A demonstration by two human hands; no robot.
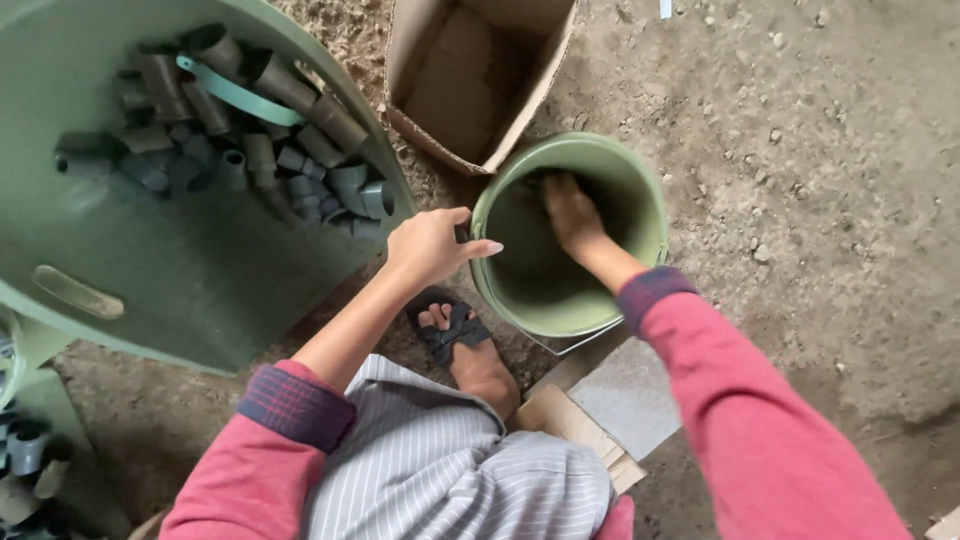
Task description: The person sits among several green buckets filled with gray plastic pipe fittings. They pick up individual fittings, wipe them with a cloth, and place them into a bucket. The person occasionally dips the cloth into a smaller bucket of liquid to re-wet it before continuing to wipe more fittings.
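A green plastic bucket (640, 190) stands on the dirt floor in front of me. My left hand (432, 245) grips its near left rim, thumb over the edge. My right hand (570, 212) reaches down inside the bucket, fingers spread low against the far inner wall; whether it holds anything is hidden in the dark bottom. To the left, a large green tub (150, 270) holds a heap of several grey pipe fittings (250, 150) and a light green strap.
An open cardboard box (470, 75) stands just behind the bucket. My sandalled foot (455, 335) rests beside the bucket, with flat cardboard pieces (600, 410) under me. More grey fittings (25, 460) lie at the lower left. Bare dirt with pebbles spreads right.
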